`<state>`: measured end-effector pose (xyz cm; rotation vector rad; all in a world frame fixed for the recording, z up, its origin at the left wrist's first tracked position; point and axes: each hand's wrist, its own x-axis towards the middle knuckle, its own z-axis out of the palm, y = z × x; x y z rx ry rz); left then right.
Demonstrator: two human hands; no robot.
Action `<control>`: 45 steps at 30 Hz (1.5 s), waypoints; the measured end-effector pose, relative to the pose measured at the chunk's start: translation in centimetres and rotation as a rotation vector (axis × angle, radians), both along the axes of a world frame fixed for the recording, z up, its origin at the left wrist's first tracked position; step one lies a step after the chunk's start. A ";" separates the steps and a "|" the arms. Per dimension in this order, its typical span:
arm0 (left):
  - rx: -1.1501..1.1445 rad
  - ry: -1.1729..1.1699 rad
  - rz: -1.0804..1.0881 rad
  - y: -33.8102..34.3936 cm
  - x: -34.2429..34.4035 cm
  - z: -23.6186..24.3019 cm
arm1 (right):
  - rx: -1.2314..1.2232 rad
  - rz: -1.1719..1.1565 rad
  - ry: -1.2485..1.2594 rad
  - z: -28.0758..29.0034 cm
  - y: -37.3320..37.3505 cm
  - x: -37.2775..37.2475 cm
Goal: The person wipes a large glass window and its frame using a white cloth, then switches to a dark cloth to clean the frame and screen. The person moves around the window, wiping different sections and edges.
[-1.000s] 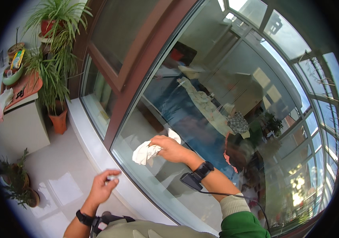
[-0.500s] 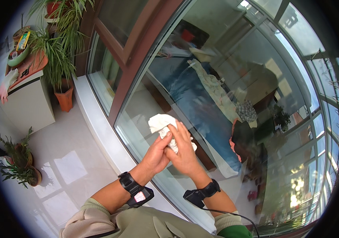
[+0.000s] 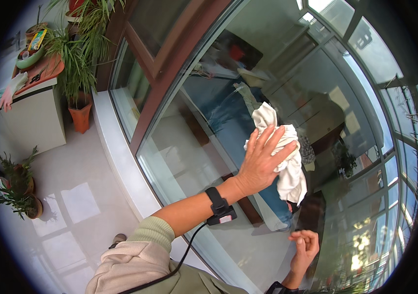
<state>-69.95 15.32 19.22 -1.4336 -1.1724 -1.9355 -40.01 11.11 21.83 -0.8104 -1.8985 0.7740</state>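
A crumpled white cloth is pressed against the large glass pane under my left hand. The fingers of that hand lie spread over the cloth, and parts of it stick out above and below the palm. Lower and to the right, my right hand hangs in front of the glass, apart from the cloth. Its fingers are loosely bent, and I see nothing in them. Each wrist wears a black strap with a small device; the left one trails a black cable.
Brown window framing and a white sill border the glass. At left stand a cabinet with a green bowl and pink glove, an orange pot and smaller potted plants. Through the pane shows a blue-covered bed.
Both hands were together on the bunched cloth. My left hand has carried it up and right onto the glass, spreading it. My right hand has let go and dropped to the lower right.
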 end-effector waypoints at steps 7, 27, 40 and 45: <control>0.028 -0.080 0.318 4.8 -8.0 -5.4 | 0.027 -0.325 -0.032 -0.6 0.7 10.0; 0.182 0.065 0.485 6.5 -14.7 4.9 | -0.004 -0.351 -0.004 -0.9 1.0 12.2; 0.180 0.112 0.260 2.2 -5.2 3.7 | -0.017 -0.387 0.043 -1.0 0.5 11.5; 0.158 0.260 0.371 4.8 -12.7 5.4 | 0.005 -0.449 -0.008 -0.8 0.4 11.1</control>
